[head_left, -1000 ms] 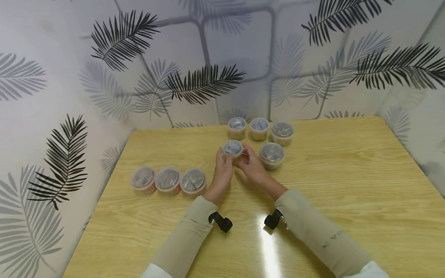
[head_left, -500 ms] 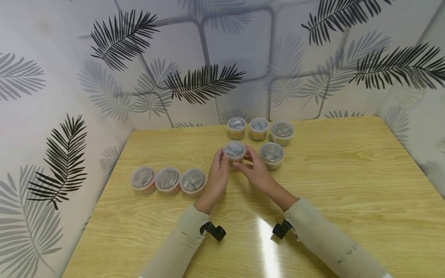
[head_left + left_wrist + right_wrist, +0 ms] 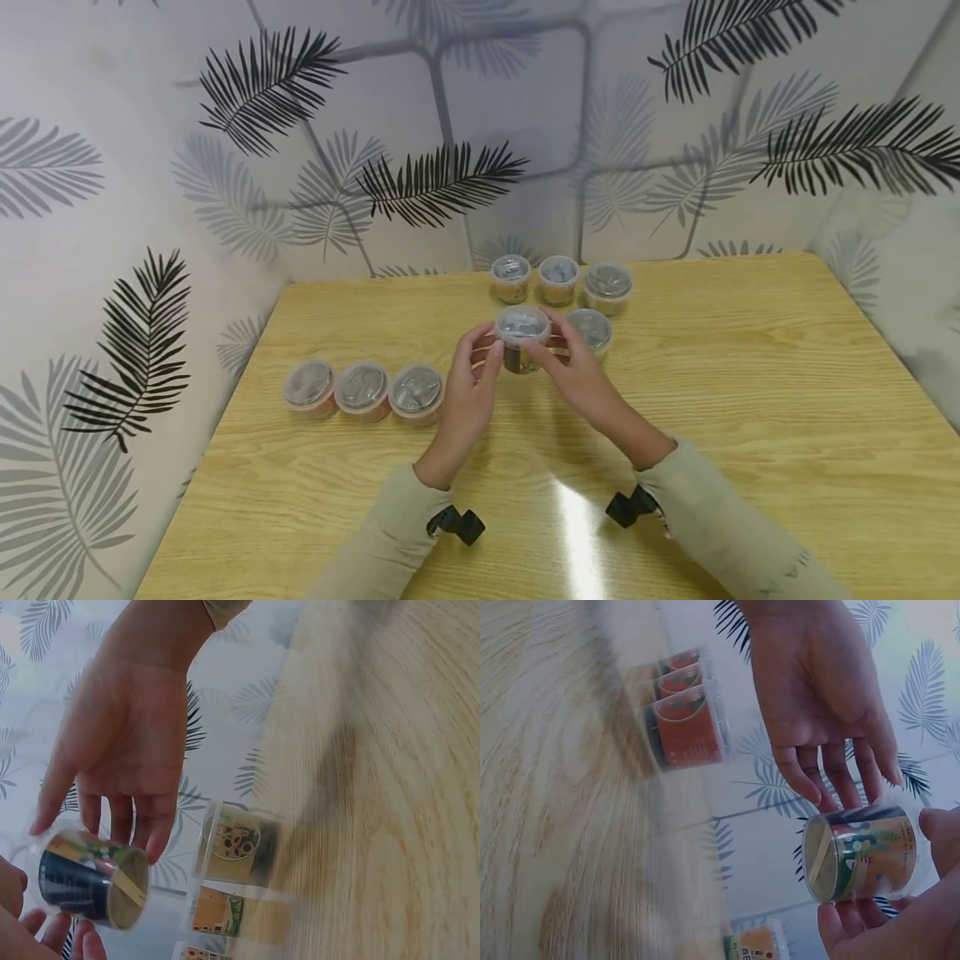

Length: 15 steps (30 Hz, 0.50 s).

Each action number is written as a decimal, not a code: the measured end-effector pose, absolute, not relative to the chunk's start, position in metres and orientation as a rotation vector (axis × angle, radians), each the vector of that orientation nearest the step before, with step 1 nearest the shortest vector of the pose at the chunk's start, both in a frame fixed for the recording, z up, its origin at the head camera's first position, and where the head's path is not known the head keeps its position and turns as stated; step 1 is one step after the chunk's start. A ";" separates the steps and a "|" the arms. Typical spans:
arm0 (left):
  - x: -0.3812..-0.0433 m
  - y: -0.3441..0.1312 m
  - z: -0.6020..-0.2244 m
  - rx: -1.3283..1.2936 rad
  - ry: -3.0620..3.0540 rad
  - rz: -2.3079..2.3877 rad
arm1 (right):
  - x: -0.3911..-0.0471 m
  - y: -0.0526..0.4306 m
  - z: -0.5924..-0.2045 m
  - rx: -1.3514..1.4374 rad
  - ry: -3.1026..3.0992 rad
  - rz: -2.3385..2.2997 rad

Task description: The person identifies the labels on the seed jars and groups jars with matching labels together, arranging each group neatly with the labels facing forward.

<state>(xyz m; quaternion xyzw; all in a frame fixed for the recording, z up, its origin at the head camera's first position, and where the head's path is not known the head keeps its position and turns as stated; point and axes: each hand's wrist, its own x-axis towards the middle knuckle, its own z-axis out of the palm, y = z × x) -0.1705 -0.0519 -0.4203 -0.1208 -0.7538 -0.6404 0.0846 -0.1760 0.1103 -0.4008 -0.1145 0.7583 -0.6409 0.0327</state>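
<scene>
A small round lidded plastic tub is held up over the table between both hands. Its wrapped label shows dark, orange and green parts, and a pale strip crosses its base in the wrist views. My left hand grips its left side, thumb in front and fingers behind. From the right, my right hand holds it with the thumb across the front. In the left wrist view the right hand reaches in from the top; in the right wrist view the left hand does. Partly hidden behind the held tub is another tub.
Three tubs with red labels, one of them the near tub, stand in a row at the left. Further tubs, such as the orange-labelled tub, line the back of the wooden table near the leaf-patterned wall.
Both hands have raised the tub from near the tabletop and brought it closer and slightly right. It now overlaps the tub to its right. The other tubs have stayed put.
</scene>
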 end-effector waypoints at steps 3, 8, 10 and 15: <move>-0.163 -0.050 -0.409 -0.353 -2.227 -1.907 | -0.176 0.115 -0.403 -0.376 2.321 -1.967; -0.167 -0.053 -0.419 -0.380 -2.216 -1.949 | -0.184 0.121 -0.422 -0.442 2.229 -2.012; -0.169 -0.054 -0.425 -0.407 -2.227 -1.999 | -0.184 0.122 -0.425 -0.453 2.175 -2.033; -0.174 -0.055 -0.436 -0.493 -2.255 -2.107 | -0.181 0.123 -0.425 -0.492 2.094 -2.027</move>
